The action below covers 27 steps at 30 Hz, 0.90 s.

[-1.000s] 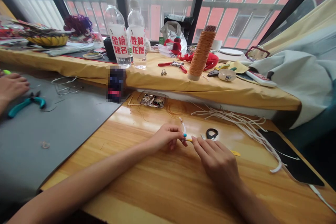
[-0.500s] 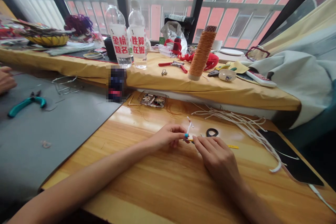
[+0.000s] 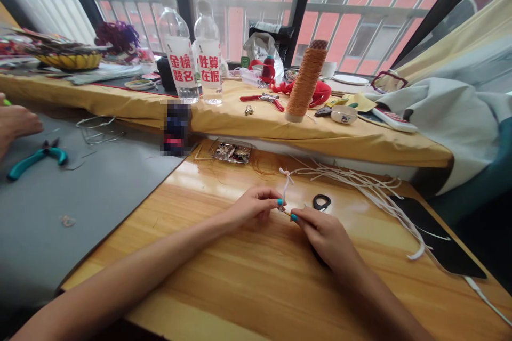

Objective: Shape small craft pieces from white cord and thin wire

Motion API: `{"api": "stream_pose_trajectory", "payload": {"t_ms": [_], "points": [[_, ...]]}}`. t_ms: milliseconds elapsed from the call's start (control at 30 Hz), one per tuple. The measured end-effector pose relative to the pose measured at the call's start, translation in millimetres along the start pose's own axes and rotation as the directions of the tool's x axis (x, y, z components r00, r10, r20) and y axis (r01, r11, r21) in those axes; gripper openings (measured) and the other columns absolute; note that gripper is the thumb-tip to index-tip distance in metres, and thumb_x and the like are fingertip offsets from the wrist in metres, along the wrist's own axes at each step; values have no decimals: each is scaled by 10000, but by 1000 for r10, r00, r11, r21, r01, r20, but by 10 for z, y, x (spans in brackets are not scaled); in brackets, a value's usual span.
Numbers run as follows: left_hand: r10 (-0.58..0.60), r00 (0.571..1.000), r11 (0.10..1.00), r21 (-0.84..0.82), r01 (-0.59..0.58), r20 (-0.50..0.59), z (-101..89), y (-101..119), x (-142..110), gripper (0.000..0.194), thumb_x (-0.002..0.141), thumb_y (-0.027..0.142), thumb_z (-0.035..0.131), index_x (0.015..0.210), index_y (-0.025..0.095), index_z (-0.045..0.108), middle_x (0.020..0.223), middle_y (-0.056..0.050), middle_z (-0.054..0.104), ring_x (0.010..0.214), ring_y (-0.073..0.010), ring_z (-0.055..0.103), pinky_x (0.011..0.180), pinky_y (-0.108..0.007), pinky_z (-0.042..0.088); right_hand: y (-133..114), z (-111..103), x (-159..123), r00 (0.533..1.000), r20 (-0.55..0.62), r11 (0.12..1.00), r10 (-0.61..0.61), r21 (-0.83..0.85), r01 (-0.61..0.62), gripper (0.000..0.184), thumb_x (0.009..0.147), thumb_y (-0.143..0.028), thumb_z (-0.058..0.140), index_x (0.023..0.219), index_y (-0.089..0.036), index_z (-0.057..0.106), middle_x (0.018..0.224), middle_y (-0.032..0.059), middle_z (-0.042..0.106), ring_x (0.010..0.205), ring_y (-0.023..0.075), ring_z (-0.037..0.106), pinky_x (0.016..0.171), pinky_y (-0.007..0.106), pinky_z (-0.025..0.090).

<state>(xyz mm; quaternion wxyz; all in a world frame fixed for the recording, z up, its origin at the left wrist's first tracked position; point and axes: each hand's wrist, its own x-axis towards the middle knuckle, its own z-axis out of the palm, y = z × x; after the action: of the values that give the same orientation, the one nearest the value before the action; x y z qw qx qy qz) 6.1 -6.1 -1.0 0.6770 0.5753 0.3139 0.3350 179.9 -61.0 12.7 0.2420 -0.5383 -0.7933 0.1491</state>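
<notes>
My left hand (image 3: pixel 262 203) is closed in a pinch on a short white cord (image 3: pixel 285 187) above the wooden table. The cord stands up from the fingertips, and its top is knotted with a small orange-brown bit. In my right hand (image 3: pixel 326 232), also closed, is a thin yellow tool (image 3: pixel 287 213), mostly hidden by the fingers. Its tip meets the work at my left fingertips; the exact contact is too small to make out. Scissors (image 3: pixel 321 202) with a black handle lie just beyond my right hand, partly covered.
White cords (image 3: pixel 360 181) lie at the right, partly over a black phone-like slab (image 3: pixel 452 245). Behind are a clear bead box (image 3: pixel 232 151) and an orange thread spool (image 3: pixel 306 82) on the ledge. Another person's hand (image 3: pixel 18 125) is at left near teal pliers (image 3: pixel 38 160).
My right hand has turned, so the thumb shows and the tool's yellow far end is hidden. The cord's top stands straighter. The other person's hand has moved right.
</notes>
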Motion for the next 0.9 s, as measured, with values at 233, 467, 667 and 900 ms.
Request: {"api": "stream_pose_trajectory", "payload": {"t_ms": [233,467,667,900], "points": [[14,994,998,66,-21,109,7,2,-39,187,645,219,557,816,145,543,723,10,523,523,-47,386,457,-167,276,-35,-101,61,958,219,925,185,290,-245,241,764,-302,412,664,-161,580,621,5,567,621,151,503,574,239,363],[87,990,987,128,-101,116,31,-19,-48,217,664,274,594,811,129,524,659,17,466,523,-44,328,468,-176,230,-27,-97,81,945,296,896,140,369,-248,249,760,-347,386,627,-164,490,582,-7,448,592,130,419,562,244,329],[101,993,986,129,-108,64,51,9,-62,243,648,318,615,767,121,535,624,26,452,531,-46,340,476,-173,243,-39,-99,70,949,302,896,88,393,-208,268,782,-368,353,604,-179,422,564,-15,403,571,123,388,537,241,331],[66,998,994,82,-66,1,62,7,-44,231,601,294,654,703,117,545,671,2,525,622,-76,454,565,-186,336,-45,-87,47,954,278,906,111,366,-212,289,815,-361,328,616,-180,435,591,-12,442,594,123,418,564,237,356]]}}
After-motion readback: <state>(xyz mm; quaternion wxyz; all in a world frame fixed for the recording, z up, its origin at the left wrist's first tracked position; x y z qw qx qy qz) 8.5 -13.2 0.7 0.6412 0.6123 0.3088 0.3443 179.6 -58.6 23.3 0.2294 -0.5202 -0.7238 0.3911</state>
